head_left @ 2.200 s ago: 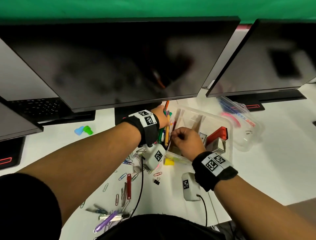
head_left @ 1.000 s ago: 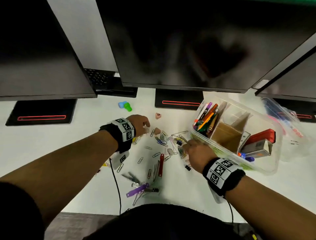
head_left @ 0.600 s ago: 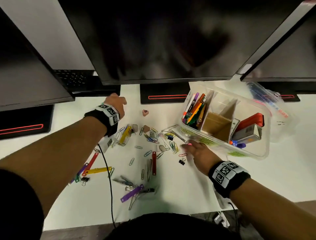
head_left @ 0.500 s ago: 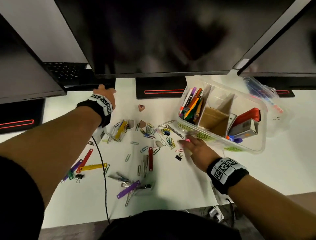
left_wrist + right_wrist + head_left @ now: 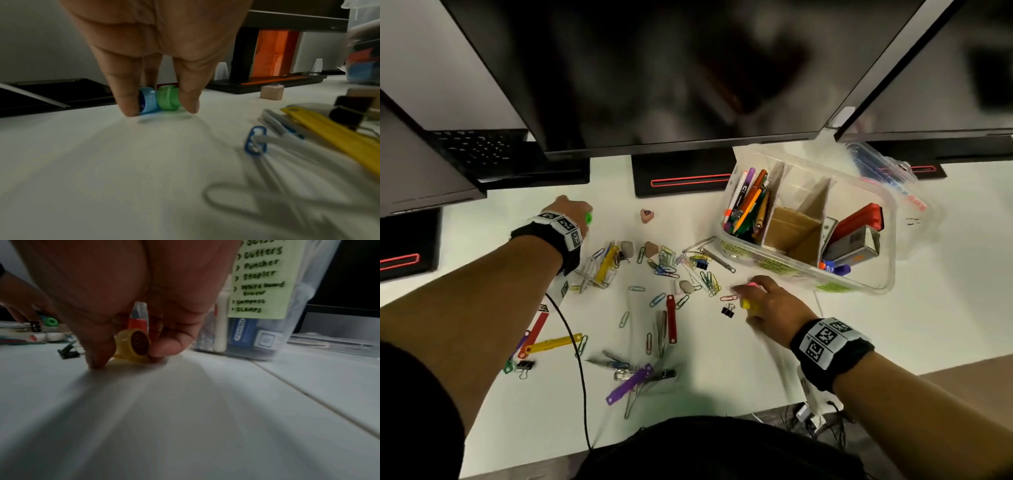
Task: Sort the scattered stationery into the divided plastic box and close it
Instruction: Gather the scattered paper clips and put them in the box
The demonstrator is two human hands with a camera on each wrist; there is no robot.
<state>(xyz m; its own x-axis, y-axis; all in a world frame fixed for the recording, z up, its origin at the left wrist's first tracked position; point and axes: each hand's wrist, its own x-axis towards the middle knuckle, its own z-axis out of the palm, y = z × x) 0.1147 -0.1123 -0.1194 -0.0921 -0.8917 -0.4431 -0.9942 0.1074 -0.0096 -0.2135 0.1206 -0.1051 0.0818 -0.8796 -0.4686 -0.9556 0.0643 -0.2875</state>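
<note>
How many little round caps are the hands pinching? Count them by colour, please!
Blue cap: 1, in the left hand
Green cap: 1, in the left hand too
Yellow cap: 1, in the right hand
Total: 3
A pink bit by the right hand is too blurred to count.
</note>
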